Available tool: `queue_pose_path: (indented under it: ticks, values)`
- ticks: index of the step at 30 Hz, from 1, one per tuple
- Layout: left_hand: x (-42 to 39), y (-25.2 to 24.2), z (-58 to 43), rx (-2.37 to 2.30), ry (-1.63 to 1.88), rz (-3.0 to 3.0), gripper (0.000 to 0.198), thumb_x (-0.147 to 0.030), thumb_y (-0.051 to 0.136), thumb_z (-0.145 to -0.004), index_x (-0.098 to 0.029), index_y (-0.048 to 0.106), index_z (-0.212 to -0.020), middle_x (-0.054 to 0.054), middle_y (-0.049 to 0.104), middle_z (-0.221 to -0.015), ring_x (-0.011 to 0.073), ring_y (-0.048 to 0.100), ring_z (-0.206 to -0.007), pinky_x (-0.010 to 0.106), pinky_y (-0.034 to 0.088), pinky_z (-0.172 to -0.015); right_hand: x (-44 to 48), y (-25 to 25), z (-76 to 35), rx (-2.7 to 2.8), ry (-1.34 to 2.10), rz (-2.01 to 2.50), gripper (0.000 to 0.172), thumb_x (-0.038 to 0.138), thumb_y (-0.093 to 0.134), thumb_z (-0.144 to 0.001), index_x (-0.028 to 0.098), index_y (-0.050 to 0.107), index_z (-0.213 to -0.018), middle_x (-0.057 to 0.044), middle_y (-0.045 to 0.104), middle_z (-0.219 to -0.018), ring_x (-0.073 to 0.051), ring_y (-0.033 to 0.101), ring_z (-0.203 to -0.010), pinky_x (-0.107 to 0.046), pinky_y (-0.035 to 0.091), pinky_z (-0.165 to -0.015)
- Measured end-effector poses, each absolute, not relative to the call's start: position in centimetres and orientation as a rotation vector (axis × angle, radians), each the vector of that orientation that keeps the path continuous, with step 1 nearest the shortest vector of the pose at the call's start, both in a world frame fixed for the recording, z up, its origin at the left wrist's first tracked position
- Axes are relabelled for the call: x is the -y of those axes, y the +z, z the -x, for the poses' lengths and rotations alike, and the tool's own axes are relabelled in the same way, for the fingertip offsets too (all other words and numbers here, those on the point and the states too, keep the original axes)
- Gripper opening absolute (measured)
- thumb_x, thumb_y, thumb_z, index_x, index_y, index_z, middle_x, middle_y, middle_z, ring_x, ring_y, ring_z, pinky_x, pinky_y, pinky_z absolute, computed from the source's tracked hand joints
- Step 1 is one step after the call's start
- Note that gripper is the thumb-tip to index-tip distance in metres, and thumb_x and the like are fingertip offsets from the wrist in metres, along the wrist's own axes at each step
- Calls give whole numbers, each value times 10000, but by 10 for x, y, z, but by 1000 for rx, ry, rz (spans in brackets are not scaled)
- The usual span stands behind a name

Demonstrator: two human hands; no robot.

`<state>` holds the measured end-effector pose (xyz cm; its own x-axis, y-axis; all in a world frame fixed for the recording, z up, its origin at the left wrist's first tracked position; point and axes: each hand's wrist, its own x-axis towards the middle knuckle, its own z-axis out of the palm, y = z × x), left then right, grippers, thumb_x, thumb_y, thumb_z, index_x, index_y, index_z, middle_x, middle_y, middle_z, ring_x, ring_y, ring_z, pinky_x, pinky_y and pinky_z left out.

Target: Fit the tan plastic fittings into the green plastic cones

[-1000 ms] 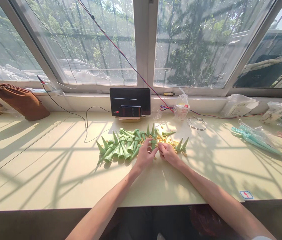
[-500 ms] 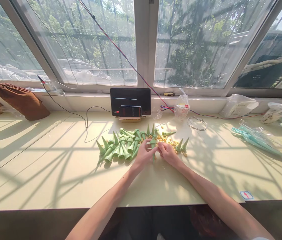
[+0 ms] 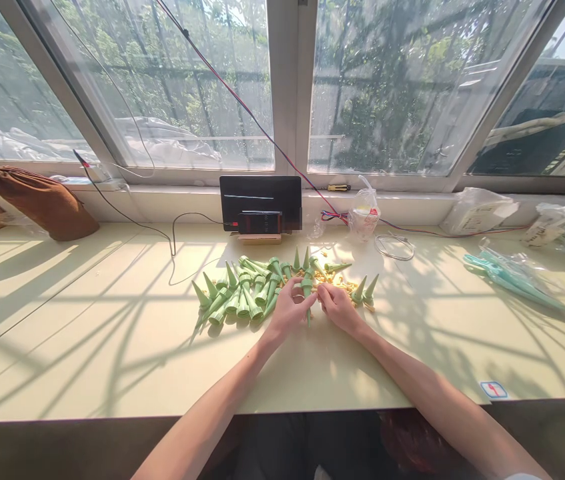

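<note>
My left hand point(image 3: 289, 308) is closed around a green plastic plant watering spike point(image 3: 307, 288), held with its pointed end down. Just to the right, my right hand point(image 3: 335, 304) is closed with the fingertips pinched together beside the spike; what they hold, if anything, is too small to make out. Left of my hands lies a pile of green spikes point(image 3: 243, 303), some standing point up. Small yellow pieces point(image 3: 347, 285) are scattered behind and beside my right hand. Two more spikes point(image 3: 365, 291) stand point up at the right.
A black tablet point(image 3: 261, 190) with a phone point(image 3: 260, 222) in front stands at the back. A plastic-bagged cup point(image 3: 363, 217), a coiled cable point(image 3: 395, 247) and teal bagged items point(image 3: 512, 277) lie to the right. A brown pouch point(image 3: 42, 200) sits far left.
My right hand has shifted very slightly to the right, away from the spike. The left hand still grips the spike, and the pile looks the same.
</note>
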<state>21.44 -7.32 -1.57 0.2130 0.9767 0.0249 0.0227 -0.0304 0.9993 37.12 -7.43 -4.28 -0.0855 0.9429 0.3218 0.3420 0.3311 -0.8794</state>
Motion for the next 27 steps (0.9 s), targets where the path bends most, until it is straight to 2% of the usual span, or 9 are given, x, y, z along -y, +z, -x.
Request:
queue_pose_path:
  ticks: [9,13,20,23,27]
  values:
    - [75,-16,-215,-1056,1126,-1614,457,-430,669,-818,-196,503,-1174,-32,526,-752,93,552,-500,218,459,-464,74,-41,-372,1593,851,1185,460,471,380,-992,223,358,-606,43,394,-498,-114,372,-473,-270,310,-502]
    - [75,-20,-215,-1060,1136,-1660,444,-438,639,-845,-206,509,-1201,-10,527,-806,84,532,-496,224,468,-459,74,-40,-371,1542,965,1153,479,518,396,-975,230,335,-598,47,370,-492,-109,353,-452,-271,288,-473]
    - [76,-19,-216,-1047,1165,-1664,439,-445,652,-839,-218,551,-1201,44,584,-949,71,525,-512,213,466,-442,73,-36,-367,1400,1177,1078,510,627,459,-905,247,269,-624,72,263,-529,-97,244,-433,-270,229,-430]
    - [76,-17,-216,-1062,1159,-1627,437,-431,668,-829,-213,549,-1189,23,571,-902,69,524,-521,202,452,-447,73,-39,-368,1430,1128,1118,509,630,431,-924,245,287,-624,67,276,-521,-104,262,-438,-273,245,-441]
    - [75,-13,-215,-1061,1077,-1412,510,-443,732,-771,-192,530,-1167,-21,558,-769,94,555,-518,207,430,-437,75,-41,-369,1552,861,1203,518,587,364,-977,225,377,-606,39,362,-519,-123,349,-484,-278,301,-504]
